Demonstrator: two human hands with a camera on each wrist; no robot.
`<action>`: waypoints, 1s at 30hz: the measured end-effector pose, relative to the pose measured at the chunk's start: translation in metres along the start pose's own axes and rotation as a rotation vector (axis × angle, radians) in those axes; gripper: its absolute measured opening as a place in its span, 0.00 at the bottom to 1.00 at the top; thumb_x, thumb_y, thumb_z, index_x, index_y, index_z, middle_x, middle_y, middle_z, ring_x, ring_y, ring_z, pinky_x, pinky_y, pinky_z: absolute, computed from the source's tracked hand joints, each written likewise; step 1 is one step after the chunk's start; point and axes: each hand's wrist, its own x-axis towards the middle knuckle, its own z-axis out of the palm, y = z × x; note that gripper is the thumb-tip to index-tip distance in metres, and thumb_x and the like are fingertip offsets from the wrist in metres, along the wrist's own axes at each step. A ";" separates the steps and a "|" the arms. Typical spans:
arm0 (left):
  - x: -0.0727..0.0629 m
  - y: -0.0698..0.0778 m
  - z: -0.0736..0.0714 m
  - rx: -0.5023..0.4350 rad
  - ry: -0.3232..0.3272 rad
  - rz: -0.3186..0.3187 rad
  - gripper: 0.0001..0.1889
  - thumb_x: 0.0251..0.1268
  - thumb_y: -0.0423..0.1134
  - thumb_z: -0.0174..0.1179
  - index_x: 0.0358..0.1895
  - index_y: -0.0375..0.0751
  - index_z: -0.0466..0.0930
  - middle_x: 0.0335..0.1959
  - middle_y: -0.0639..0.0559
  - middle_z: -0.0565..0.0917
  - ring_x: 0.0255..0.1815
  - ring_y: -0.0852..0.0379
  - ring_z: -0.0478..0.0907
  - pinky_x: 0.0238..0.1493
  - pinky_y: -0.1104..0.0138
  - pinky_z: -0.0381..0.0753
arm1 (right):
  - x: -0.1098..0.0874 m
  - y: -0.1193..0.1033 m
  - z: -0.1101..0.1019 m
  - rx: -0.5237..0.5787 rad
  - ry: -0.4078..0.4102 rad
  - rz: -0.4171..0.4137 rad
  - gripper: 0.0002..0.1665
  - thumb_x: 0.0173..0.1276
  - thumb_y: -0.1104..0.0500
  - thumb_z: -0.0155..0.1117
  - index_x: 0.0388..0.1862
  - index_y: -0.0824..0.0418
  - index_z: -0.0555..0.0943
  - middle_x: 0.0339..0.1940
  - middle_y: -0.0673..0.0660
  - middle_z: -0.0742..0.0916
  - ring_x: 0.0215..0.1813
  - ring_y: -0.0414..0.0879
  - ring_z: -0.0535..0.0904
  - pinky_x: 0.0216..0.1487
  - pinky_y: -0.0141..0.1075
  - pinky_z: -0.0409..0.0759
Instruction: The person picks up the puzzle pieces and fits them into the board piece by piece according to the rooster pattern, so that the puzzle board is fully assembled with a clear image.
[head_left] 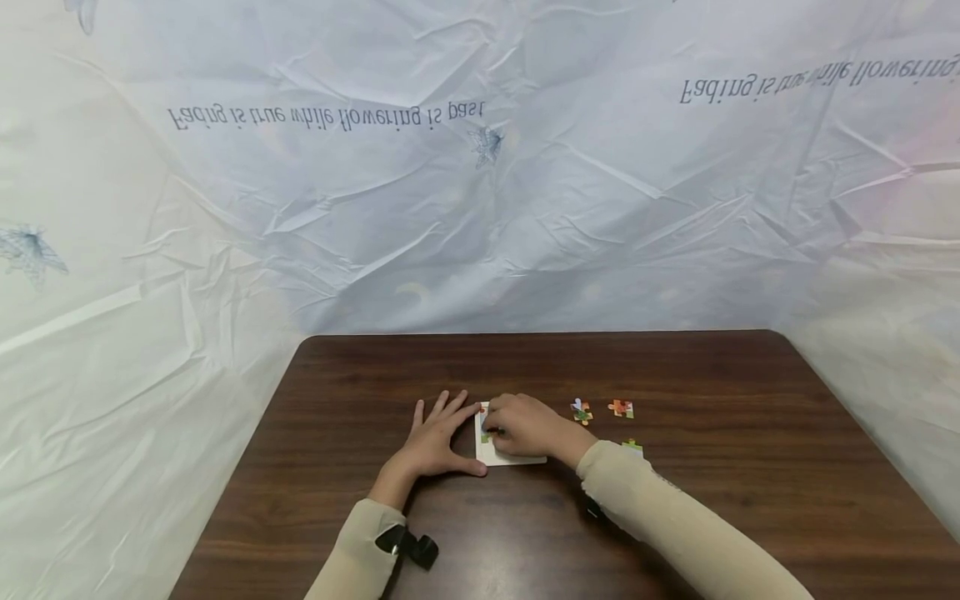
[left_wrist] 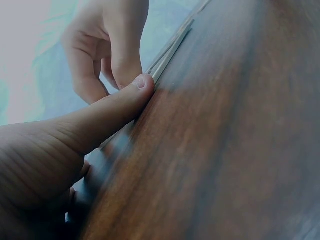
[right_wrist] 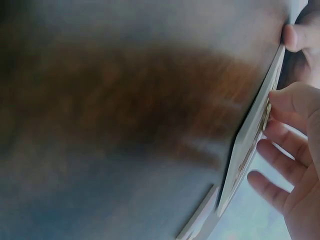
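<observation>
A small white puzzle board (head_left: 510,460) lies flat on the table, a strip of coloured picture showing at its left side. Along its left edge my left hand (head_left: 431,444) rests with fingers spread, thumb at the near left corner and index fingertip at the far left one. My right hand (head_left: 528,427) is over the board and covers most of it. In the right wrist view, its thumb and index finger pinch a thin puzzle piece (right_wrist: 267,116) at the board's surface, while the other fingers hang loosely. The piece's picture is hidden.
Right of the board lie two loose puzzle pieces, a multicoloured one (head_left: 581,412) and an orange one (head_left: 621,408). A green and white piece (head_left: 632,447) is partly behind the right sleeve. The dark wooden table (head_left: 360,375) meets a white printed sheet (head_left: 450,250) at the back.
</observation>
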 end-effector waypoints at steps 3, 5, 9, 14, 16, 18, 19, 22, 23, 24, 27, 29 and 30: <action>0.000 0.000 0.000 0.005 0.002 0.000 0.58 0.51 0.66 0.79 0.84 0.51 0.62 0.88 0.47 0.51 0.88 0.37 0.36 0.78 0.31 0.25 | 0.000 -0.003 -0.001 -0.050 0.006 -0.011 0.13 0.72 0.60 0.69 0.53 0.57 0.91 0.48 0.53 0.89 0.48 0.46 0.84 0.50 0.44 0.85; 0.000 -0.001 0.000 0.008 0.003 -0.001 0.58 0.51 0.66 0.79 0.84 0.51 0.62 0.88 0.47 0.51 0.88 0.37 0.36 0.78 0.31 0.25 | 0.000 -0.005 -0.002 -0.067 0.009 -0.014 0.13 0.71 0.60 0.70 0.52 0.57 0.91 0.47 0.52 0.89 0.48 0.46 0.83 0.49 0.44 0.85; 0.000 -0.001 0.000 0.006 0.005 -0.001 0.58 0.51 0.66 0.79 0.84 0.51 0.62 0.88 0.47 0.51 0.88 0.37 0.36 0.78 0.31 0.25 | 0.001 -0.006 -0.003 -0.077 0.004 -0.019 0.12 0.72 0.60 0.70 0.52 0.57 0.92 0.47 0.52 0.89 0.48 0.46 0.83 0.51 0.44 0.84; 0.000 -0.001 0.001 0.008 0.001 -0.002 0.58 0.51 0.67 0.79 0.84 0.52 0.62 0.88 0.47 0.51 0.88 0.38 0.36 0.78 0.31 0.25 | 0.001 -0.004 -0.002 -0.046 0.005 -0.019 0.12 0.72 0.60 0.70 0.52 0.58 0.91 0.47 0.53 0.89 0.46 0.45 0.84 0.50 0.43 0.85; 0.001 -0.001 0.000 0.010 0.001 -0.001 0.57 0.51 0.67 0.79 0.84 0.53 0.62 0.88 0.47 0.51 0.88 0.38 0.36 0.78 0.31 0.25 | 0.000 -0.003 -0.002 -0.032 0.011 -0.020 0.12 0.72 0.60 0.70 0.51 0.58 0.91 0.46 0.54 0.89 0.44 0.45 0.84 0.48 0.41 0.85; 0.001 0.000 0.000 0.011 0.001 0.000 0.57 0.51 0.67 0.79 0.84 0.53 0.62 0.88 0.47 0.50 0.88 0.38 0.36 0.78 0.31 0.25 | 0.000 -0.002 -0.002 -0.019 0.015 -0.022 0.11 0.72 0.61 0.70 0.50 0.58 0.92 0.45 0.53 0.89 0.43 0.44 0.83 0.46 0.40 0.84; 0.001 0.000 0.000 0.010 0.001 0.000 0.57 0.51 0.67 0.79 0.84 0.53 0.62 0.88 0.47 0.50 0.88 0.38 0.36 0.78 0.31 0.25 | 0.000 -0.001 -0.002 -0.015 0.015 -0.023 0.11 0.72 0.61 0.70 0.50 0.58 0.92 0.44 0.53 0.89 0.42 0.44 0.83 0.45 0.40 0.84; 0.001 0.001 -0.001 0.007 -0.001 -0.001 0.57 0.51 0.67 0.79 0.84 0.53 0.62 0.88 0.48 0.51 0.88 0.38 0.36 0.78 0.31 0.24 | -0.001 -0.001 -0.002 -0.012 0.017 -0.028 0.11 0.72 0.61 0.70 0.50 0.58 0.91 0.44 0.54 0.89 0.43 0.45 0.84 0.46 0.39 0.85; 0.001 0.001 0.000 0.007 -0.001 -0.002 0.57 0.51 0.67 0.79 0.84 0.53 0.62 0.88 0.47 0.51 0.88 0.38 0.36 0.78 0.31 0.25 | -0.001 -0.001 -0.002 -0.014 0.017 -0.031 0.10 0.72 0.61 0.70 0.50 0.59 0.91 0.45 0.54 0.90 0.44 0.45 0.85 0.46 0.39 0.85; 0.001 0.001 0.000 0.007 -0.001 -0.002 0.57 0.51 0.67 0.79 0.84 0.53 0.62 0.88 0.47 0.51 0.88 0.38 0.36 0.78 0.31 0.25 | -0.001 -0.001 -0.002 -0.018 0.017 -0.034 0.10 0.73 0.61 0.70 0.50 0.58 0.91 0.46 0.54 0.90 0.45 0.45 0.85 0.47 0.40 0.85; 0.001 0.000 0.000 0.010 0.001 -0.005 0.57 0.51 0.67 0.79 0.84 0.53 0.62 0.88 0.48 0.51 0.88 0.38 0.36 0.78 0.32 0.25 | -0.001 -0.002 -0.002 -0.038 0.019 -0.040 0.10 0.74 0.61 0.68 0.50 0.58 0.92 0.48 0.55 0.90 0.49 0.46 0.86 0.50 0.41 0.86; 0.001 0.000 0.000 0.011 0.003 -0.006 0.57 0.51 0.67 0.79 0.84 0.53 0.62 0.88 0.48 0.51 0.88 0.38 0.36 0.78 0.32 0.25 | -0.001 -0.003 -0.001 -0.046 0.022 -0.041 0.10 0.74 0.61 0.68 0.50 0.58 0.92 0.48 0.54 0.90 0.50 0.47 0.86 0.51 0.41 0.86; 0.001 0.000 0.001 0.010 0.004 -0.007 0.57 0.51 0.67 0.79 0.84 0.53 0.62 0.88 0.48 0.51 0.88 0.38 0.36 0.78 0.32 0.25 | -0.001 -0.003 -0.001 -0.048 0.022 -0.039 0.10 0.75 0.61 0.68 0.50 0.58 0.92 0.48 0.54 0.90 0.50 0.47 0.86 0.51 0.41 0.86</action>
